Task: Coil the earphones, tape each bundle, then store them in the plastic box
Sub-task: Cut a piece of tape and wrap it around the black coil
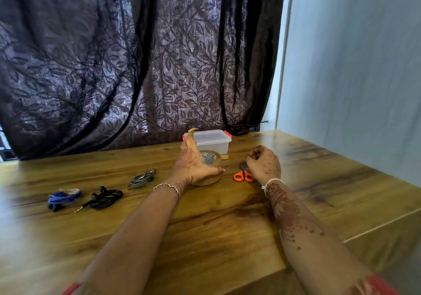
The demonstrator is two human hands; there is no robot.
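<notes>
Left hand (191,164) clasps the tape roll (208,158). Left of it, the grey earphone coil (141,178) looks springy; pinch its middle.

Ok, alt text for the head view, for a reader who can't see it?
The left hand holds a tape roll on a wooden table, a strip stuck to its raised fingertip, while the right hand curls beside orange scissors. Three coiled earphone bundles, blue, black and grey, lie to the left; a lidded plastic box stands behind.

Plastic box (213,143): clear, lid on, orange clips, just behind tape roll (209,157).
Grey earphones (141,178): coiled, left of roll.
Black earphones (105,199): coiled, farther left.
Blue earphones (63,199): bundled, farthest left.
</notes>
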